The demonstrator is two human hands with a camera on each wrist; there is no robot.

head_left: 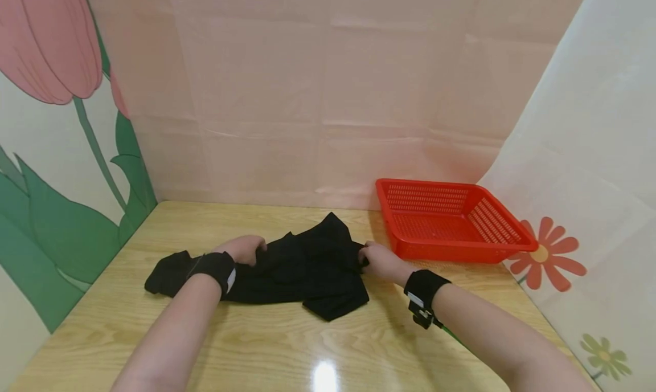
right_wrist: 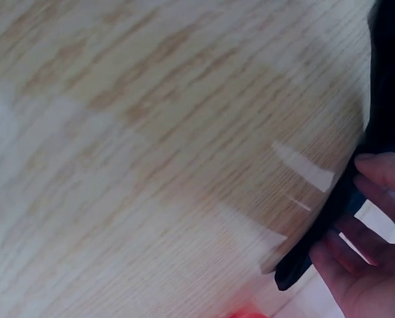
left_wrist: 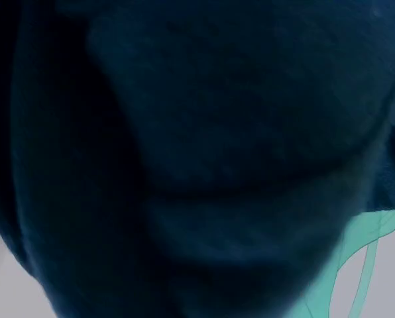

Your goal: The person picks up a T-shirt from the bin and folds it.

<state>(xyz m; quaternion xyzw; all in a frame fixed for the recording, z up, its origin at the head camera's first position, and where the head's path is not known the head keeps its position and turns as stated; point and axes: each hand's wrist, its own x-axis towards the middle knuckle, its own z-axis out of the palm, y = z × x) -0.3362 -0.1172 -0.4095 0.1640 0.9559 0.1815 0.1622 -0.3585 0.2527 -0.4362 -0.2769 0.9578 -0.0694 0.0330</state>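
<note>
A black short-sleeved shirt (head_left: 292, 272) lies stretched sideways and rumpled across the wooden table. My left hand (head_left: 243, 249) grips its upper edge, left of the middle, with the fingers bent down into the fabric. Part of the shirt also lies beneath and beyond that wrist. Dark cloth (left_wrist: 250, 119) fills most of the left wrist view and hides the left fingers. At the right end, between the two sleeves, my right hand (head_left: 383, 262) pinches the shirt's edge. In the right wrist view, the thumb and fingers (right_wrist: 383, 171) close on a narrow dark fold (right_wrist: 323, 218).
An open red plastic basket (head_left: 446, 246) with slotted sides stands at the back right, just beyond my right hand. The wooden table (head_left: 266, 346) meets a pinkish covered wall (head_left: 256, 96) behind. Flower-painted panels (head_left: 61, 152) flank it on both sides.
</note>
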